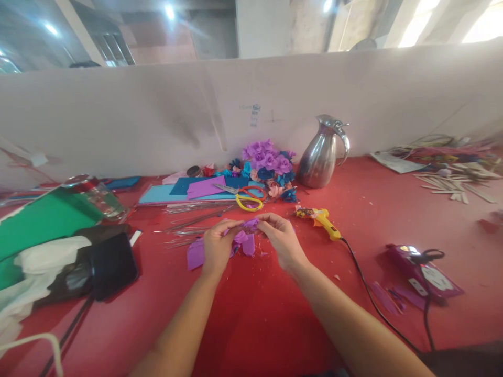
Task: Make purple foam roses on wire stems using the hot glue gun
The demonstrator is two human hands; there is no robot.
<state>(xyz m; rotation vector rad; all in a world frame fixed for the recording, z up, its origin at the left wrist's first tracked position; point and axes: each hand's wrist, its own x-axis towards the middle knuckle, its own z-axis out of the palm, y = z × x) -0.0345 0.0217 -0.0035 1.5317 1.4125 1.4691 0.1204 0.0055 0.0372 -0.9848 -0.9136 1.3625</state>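
Observation:
Both of my hands pinch a small purple paper piece between them, above the red table. My left hand has thumb and fingers closed on its left end. At its right end, the fingers of my right hand are pressed together. Below lie more purple paper pieces, and a larger purple sheet is partly behind my left hand. Thin wires are spread to the left. Just beyond my hands rest scissors with red and yellow handles.
Purple, blue and pink paper flowers are piled at the back beside a steel jug. A yellow glue gun lies to the right, its cord running to a power strip. At left are a glass jar and a black item.

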